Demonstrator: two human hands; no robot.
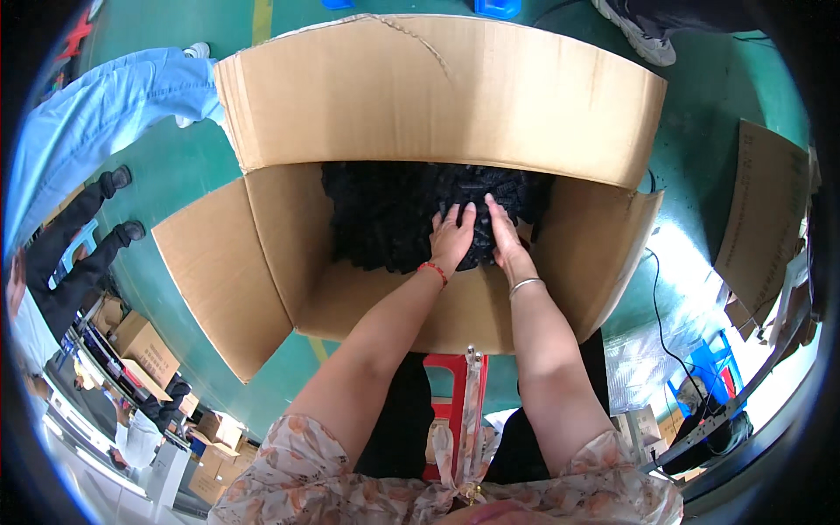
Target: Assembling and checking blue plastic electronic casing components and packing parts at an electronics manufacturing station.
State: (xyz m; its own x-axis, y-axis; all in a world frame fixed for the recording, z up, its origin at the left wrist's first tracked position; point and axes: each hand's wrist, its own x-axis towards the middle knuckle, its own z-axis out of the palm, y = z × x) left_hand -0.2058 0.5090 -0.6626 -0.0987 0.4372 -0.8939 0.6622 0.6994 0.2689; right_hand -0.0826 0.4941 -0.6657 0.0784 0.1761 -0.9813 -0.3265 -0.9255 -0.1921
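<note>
Big box point(437, 96) was brown corrugated cardboard, flaps folded out, far one broad and a bit creased. Black pieces point(376, 214), small, chunky, dull, lay in a loose heap inside against the far side; exact shape too dark to tell. Bare cardboard showed nearer the person. Both forearms reached forward over the near edge, elbows nearly straight. Left hand point(451, 236) lay palm down on the heap, fingers straight and slightly spread. Right hand point(507, 234) was turned on edge just beside it, fingers straight and close together; couldn't tell if anything was under either palm. Green floor point(188, 236) looked smooth.
</note>
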